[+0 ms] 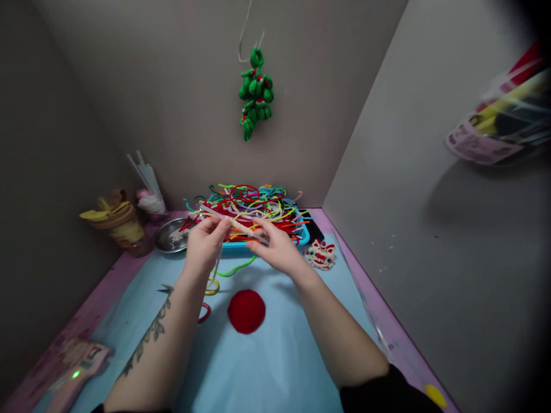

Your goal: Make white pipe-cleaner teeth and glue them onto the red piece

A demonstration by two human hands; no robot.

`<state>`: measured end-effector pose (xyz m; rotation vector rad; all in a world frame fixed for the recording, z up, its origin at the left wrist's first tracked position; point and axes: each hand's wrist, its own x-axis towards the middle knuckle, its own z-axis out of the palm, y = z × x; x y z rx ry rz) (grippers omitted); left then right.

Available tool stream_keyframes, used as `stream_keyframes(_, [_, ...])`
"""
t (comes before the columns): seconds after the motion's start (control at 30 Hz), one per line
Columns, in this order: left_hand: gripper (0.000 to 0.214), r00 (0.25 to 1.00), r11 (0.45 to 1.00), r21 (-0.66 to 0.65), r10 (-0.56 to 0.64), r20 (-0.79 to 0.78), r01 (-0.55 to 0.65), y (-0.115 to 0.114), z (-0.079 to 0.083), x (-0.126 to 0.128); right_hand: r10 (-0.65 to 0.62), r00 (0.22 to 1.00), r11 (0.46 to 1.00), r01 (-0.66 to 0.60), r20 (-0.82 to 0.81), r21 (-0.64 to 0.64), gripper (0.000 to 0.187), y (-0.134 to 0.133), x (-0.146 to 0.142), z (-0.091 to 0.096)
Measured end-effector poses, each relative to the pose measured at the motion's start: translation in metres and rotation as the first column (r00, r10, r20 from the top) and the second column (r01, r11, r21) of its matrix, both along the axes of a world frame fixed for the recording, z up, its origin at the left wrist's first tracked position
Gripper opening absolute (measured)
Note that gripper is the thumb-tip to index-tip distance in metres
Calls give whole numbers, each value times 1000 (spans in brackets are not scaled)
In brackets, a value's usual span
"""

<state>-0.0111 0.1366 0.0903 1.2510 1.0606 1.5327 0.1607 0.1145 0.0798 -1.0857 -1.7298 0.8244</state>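
My left hand (209, 240) pinches a cream pipe cleaner (241, 227) that is wound in a coil around a translucent glue stick (210, 211). The pipe cleaner's loose end hangs down below that hand. On the stick's other end my right hand (275, 244) is closed, thumb and fingers on either side. Both hands are raised in front of a blue tray (236, 248) heaped with coloured pipe cleaners (258, 201). Under them on the mat lie a red felt-like disc (247, 311) and scissors (212, 286) with a yellow handle, partly hidden by my left forearm.
A metal bowl (172, 236) holding small white bits is left of the tray. A pink glue gun (81, 373) with a green light lies front left. A lion-face piece (321, 255) sits at right. Cups stand back left; a green ornament (256, 94) hangs on the wall.
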Motion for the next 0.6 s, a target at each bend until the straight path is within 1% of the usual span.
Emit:
stream_keyframes(0.07, [30,999,999,24,-38,-19,39,2,0,-6,90,992,988,-100,-90,-114,41,0,3,4])
stream_keyframes(0.1, [29,998,998,36,-56,-40,58,2,0,-7,129,982,975,-151,-136,-165,37,0,3,5])
stream_keyframes(0.13, [29,995,996,45,-76,-68,79,1,0,-7,160,971,959,-196,-179,-203,36,-1,3,7])
stream_keyframes(0.2, [27,984,990,54,-119,-133,127,-3,1,-4,188,950,942,-246,-248,-229,36,-3,0,11])
stream_keyframes(0.27, [26,964,983,49,-165,-207,178,-8,4,0,171,931,945,-247,-321,-213,36,-5,-4,13])
stream_keyframes(0.37, [24,935,976,45,-190,-301,213,-15,8,5,95,896,965,-191,-435,-182,33,-7,-7,13])
stream_keyframes(0.47, [23,937,976,65,-178,-300,207,-18,11,8,59,884,976,-150,-464,-161,30,-7,-8,13])
stream_keyframes(0.6, [22,950,973,106,-174,-260,207,-21,13,11,47,883,974,-144,-468,-174,29,-9,-7,15])
